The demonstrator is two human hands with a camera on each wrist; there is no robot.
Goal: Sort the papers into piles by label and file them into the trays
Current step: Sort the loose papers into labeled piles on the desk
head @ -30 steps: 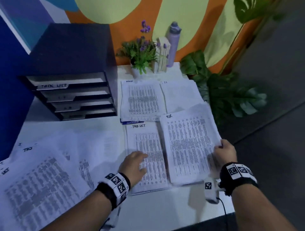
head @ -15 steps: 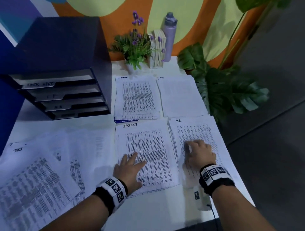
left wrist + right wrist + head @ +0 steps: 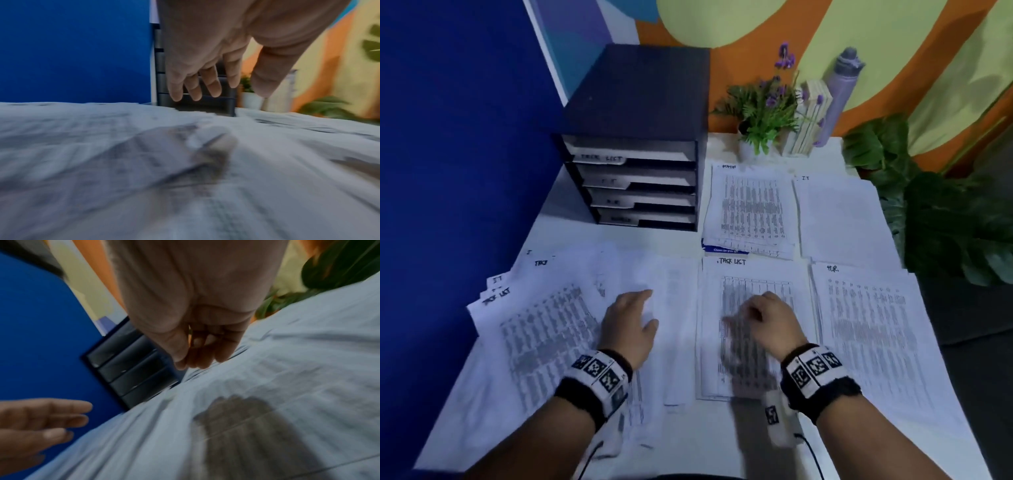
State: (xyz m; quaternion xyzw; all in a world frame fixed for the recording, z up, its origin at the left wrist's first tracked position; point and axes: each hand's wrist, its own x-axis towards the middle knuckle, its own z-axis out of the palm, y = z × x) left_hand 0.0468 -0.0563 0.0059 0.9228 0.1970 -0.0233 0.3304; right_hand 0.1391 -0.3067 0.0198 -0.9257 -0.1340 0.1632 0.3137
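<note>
Both hands [image 3: 631, 322] shifted left over papers [image 3: 544, 329].

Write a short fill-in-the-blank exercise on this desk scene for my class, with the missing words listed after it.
1. The right hand is over the pile labelled ____.
2. The organiser has ____ trays.
3. The top tray is labelled ____.
4. The left hand is over the loose papers with its fingers ____.

Missing words: TASK LIST; four; TASK LIST; straight
</note>
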